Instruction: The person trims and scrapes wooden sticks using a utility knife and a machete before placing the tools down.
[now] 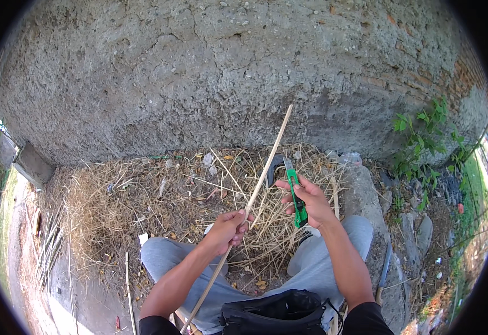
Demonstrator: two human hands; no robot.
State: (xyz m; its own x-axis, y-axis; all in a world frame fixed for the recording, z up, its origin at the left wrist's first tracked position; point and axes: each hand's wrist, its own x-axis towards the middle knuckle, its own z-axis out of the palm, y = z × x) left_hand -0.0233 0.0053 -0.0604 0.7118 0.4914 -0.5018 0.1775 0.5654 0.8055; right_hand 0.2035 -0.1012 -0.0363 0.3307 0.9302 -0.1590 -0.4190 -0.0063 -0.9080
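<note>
My left hand (228,231) is closed around the middle of a long, pale wooden strip (270,162). The strip slants from my lap at the lower left up toward the wall. In my right hand (313,202) is a green utility knife (296,194), gripped with the thumb along its handle. Its metal blade (288,163) is out and points upward, close to the strip but apart from it. Beneath both hands lies a heap of straw-like shavings (266,234), between my knees.
A rough, weathered wall (227,84) rises just ahead. A black bag (274,312) rests on my lap. Green plants (428,134) grow at the right. Another long-bladed tool (385,271) lies on the stone ledge to my right. Several thin sticks (48,251) lie at the left.
</note>
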